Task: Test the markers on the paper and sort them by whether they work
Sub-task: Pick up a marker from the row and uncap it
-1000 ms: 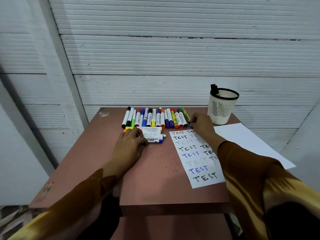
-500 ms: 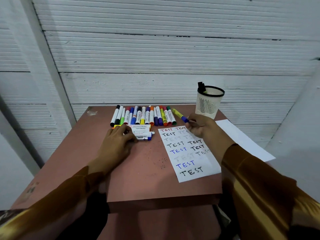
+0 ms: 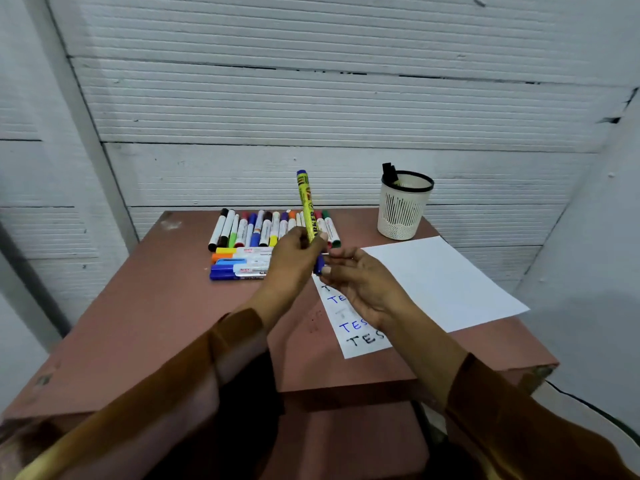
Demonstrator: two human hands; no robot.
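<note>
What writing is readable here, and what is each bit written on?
"ARKER": black letters on the yellow marker, its start covered by the left hand.
"TE", "TES", "TES": handwritten in blue and black on the test paper, rest hidden by the right hand.
Labels on the lying markers and the marker row: too small to read.

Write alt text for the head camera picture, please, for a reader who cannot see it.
A person's left hand holds a yellow marker upright above a table, while the right hand pinches its blue cap. Behind lie rows of markers; nearby are a test sheet, a blank paper and a white cup.
</note>
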